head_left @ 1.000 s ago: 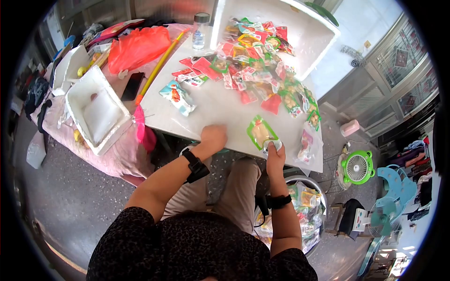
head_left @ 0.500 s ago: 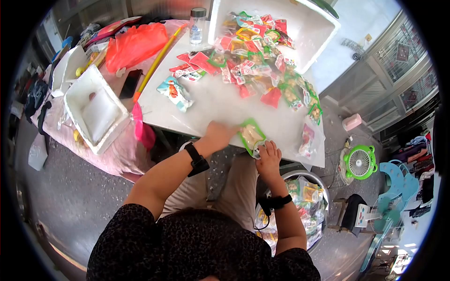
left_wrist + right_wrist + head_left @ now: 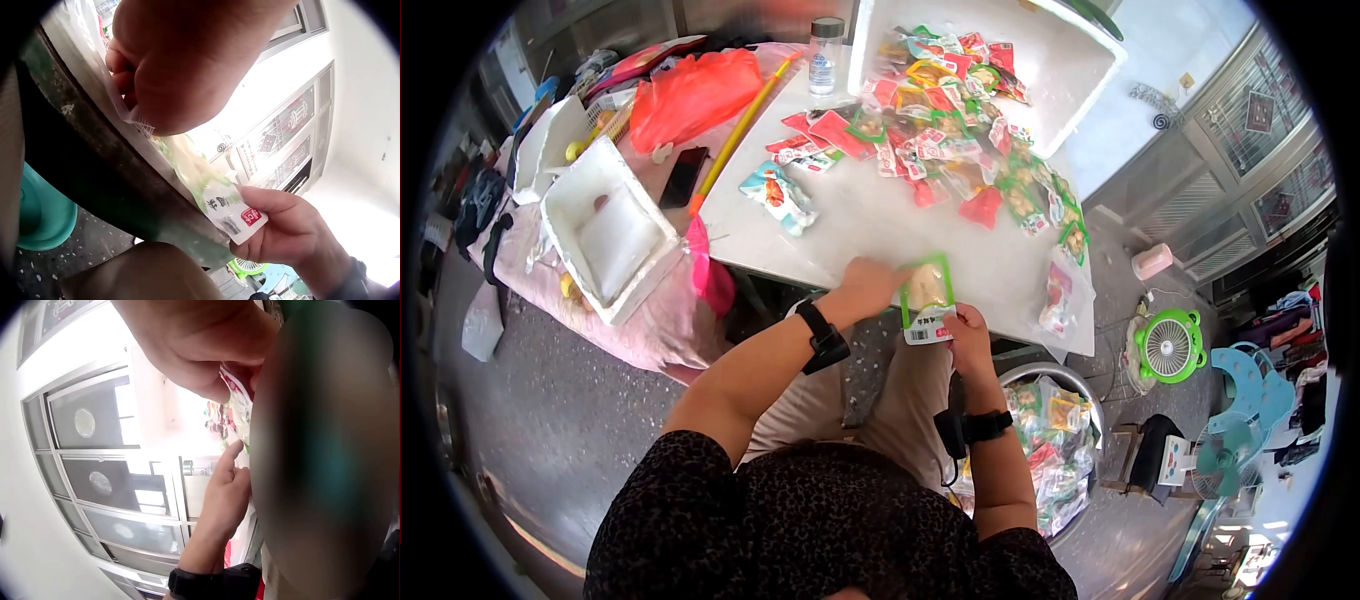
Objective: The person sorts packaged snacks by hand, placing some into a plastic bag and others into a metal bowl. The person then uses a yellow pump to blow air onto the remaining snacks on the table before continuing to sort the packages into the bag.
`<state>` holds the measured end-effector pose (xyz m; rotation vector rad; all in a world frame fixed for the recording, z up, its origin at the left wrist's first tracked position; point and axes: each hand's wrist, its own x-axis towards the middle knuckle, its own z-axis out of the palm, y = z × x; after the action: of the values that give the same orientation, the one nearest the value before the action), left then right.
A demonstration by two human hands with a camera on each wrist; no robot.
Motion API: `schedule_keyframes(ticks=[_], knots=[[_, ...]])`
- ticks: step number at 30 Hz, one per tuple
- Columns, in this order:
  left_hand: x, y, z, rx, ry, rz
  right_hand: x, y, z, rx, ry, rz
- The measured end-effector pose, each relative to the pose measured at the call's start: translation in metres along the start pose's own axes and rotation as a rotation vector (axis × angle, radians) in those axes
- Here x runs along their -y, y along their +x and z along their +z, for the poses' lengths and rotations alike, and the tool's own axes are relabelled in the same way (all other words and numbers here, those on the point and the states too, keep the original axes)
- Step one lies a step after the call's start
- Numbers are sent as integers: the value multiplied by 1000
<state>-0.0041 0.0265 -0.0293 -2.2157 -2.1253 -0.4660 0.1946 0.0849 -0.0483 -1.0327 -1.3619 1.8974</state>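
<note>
In the head view, my right hand pinches the white lower corner of a green-edged food pouch at the table's front edge. Pale food shows through the pouch's window, and its printed white end faces me. The same grip appears in the left wrist view, thumb on top near the red logo. My left hand is at the pouch's left side, its lower fingers curled. Under those fingers, the left wrist view shows a piece of clear plastic with a serrated edge. The left fingertips are partly hidden there.
Many food packets spill from a white foam box across the table. A blue-white packet lies left, a clear bottle behind. Below right stands a metal basin full of packets; an empty-looking foam box sits left.
My right hand has brought the pouch left and toward me, turning its printed end to face me. My left hand has shifted slightly right, up to the pouch's side.
</note>
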Motion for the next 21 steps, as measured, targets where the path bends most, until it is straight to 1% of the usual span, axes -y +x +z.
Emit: schedule_keyframes(ticks=[1,4,5,7,8,10,11,14,16,17,21], knots=[[-2,-1,-1,-11,-14,-17,-5,-1,5,4,45,6],[-1,-2,1,-11,-60,-44,-19,-3,17,-159,173,-143],[0,-2,3,-4,-77,-48,-19,-4,16,-191,147,-185],[2,2,6,83,-39,-34,-13,-7,8,-258,95,-271],[3,4,8,126,-20,-26,-8,-8,5,-251,106,-302],[4,5,9,144,-55,-30,2,-11,0,-237,125,-365],[3,6,9,153,-74,-32,5,-10,-3,-234,127,-353],[-6,3,-2,38,-289,-190,17,-13,-4,-199,192,-306],[-5,3,0,62,-308,-233,19,-12,-2,-130,177,-274],[-5,3,1,74,-317,-253,19,-11,-2,-97,171,-260],[-1,2,11,-77,-415,-261,13,-2,-7,-31,44,-172]])
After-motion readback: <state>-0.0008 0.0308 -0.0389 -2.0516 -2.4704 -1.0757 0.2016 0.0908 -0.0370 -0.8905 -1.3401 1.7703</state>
